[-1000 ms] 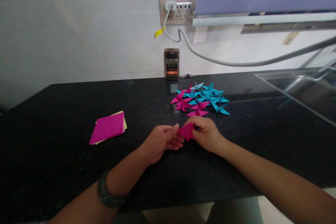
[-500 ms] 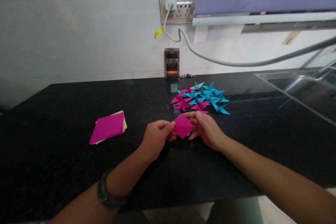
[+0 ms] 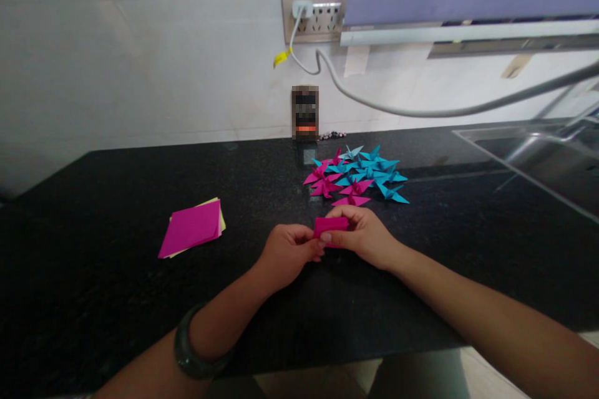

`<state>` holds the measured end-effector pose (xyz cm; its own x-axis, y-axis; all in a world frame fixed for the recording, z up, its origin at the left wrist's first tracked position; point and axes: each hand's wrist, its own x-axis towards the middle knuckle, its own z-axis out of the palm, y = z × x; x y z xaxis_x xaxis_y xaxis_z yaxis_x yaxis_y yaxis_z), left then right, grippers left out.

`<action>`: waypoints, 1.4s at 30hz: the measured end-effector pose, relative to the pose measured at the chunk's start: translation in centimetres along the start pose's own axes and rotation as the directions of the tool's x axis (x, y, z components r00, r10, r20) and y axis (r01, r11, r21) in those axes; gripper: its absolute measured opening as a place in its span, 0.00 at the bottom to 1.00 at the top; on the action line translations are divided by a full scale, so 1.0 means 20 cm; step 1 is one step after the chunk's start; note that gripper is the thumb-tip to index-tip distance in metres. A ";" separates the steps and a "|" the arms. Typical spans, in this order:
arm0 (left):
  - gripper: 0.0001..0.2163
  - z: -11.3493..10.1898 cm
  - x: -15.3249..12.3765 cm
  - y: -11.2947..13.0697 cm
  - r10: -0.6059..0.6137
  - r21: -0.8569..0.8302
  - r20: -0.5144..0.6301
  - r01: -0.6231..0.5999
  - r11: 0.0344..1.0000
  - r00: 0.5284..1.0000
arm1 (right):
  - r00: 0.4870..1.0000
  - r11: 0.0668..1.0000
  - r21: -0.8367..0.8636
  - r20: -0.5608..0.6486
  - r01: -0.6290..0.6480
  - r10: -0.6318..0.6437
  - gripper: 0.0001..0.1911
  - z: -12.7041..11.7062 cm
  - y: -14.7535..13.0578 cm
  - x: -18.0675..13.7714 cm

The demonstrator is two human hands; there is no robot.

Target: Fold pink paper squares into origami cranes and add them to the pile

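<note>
A folded piece of pink origami paper (image 3: 331,224) is held between both hands above the dark counter. My left hand (image 3: 291,254) pinches its lower left corner, thumb and fingers closed. With the thumb in front and fingers behind, my right hand (image 3: 362,234) grips the same paper from the right; part of the paper is hidden by these fingers. Just beyond my right hand lies a pink paper crane (image 3: 352,201), at the near edge of a group of pink and blue paper cranes (image 3: 369,173).
A stack of square paper (image 3: 191,229), pink on top with yellow beneath, lies left on the black counter (image 3: 116,299). A blurred-out phone-like object (image 3: 305,113) leans on the wall. A grey cable (image 3: 407,111) runs from the socket (image 3: 312,19). The sink (image 3: 538,156) is at right.
The pink paper has gone from a flat diamond to a narrower rectangular shape. My right hand has closed on it with the thumb in front, and my left hand has shifted slightly lower.
</note>
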<state>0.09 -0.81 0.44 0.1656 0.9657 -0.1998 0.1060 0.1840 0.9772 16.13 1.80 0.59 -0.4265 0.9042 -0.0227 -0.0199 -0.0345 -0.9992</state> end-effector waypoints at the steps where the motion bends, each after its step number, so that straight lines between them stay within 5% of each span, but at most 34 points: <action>1: 0.07 0.00 0.00 0.00 -0.002 0.013 0.008 0.002 1.000 1.000 | 1.000 1.000 0.002 0.003 -0.014 0.014 0.13 0.00 0.00 0.00; 19: 0.09 0.02 -0.03 0.00 0.035 0.121 0.057 -0.042 0.992 0.998 | 0.996 0.986 -0.145 0.016 0.086 -0.084 0.11 0.00 0.00 0.01; 24: 0.10 0.01 -0.02 0.01 0.007 -0.010 -0.024 -0.008 1.000 1.000 | 0.987 0.996 -0.064 -0.140 0.067 -0.075 0.14 0.01 0.00 0.01; 29: 0.10 0.01 -0.01 0.01 0.009 -0.182 -0.146 -0.036 0.983 0.989 | 0.999 0.999 -0.005 0.010 -0.038 0.038 0.15 0.01 0.02 0.01; 35: 0.09 0.02 -0.01 0.00 -0.017 -0.180 -0.095 -0.001 0.984 0.995 | 0.994 0.999 0.050 -0.111 0.000 0.006 0.16 0.00 0.04 0.02; 42: 0.08 0.00 -0.01 0.01 0.054 -0.205 -0.097 -0.073 0.976 0.994 | 0.997 0.961 -0.268 0.047 0.066 -0.055 0.13 -0.03 0.05 0.01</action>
<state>0.00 -0.97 0.61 0.0755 0.9874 -0.1388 -0.1094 0.1465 0.9831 16.53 2.13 -0.40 -0.4669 0.8836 0.0337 0.1954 0.1403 -0.9706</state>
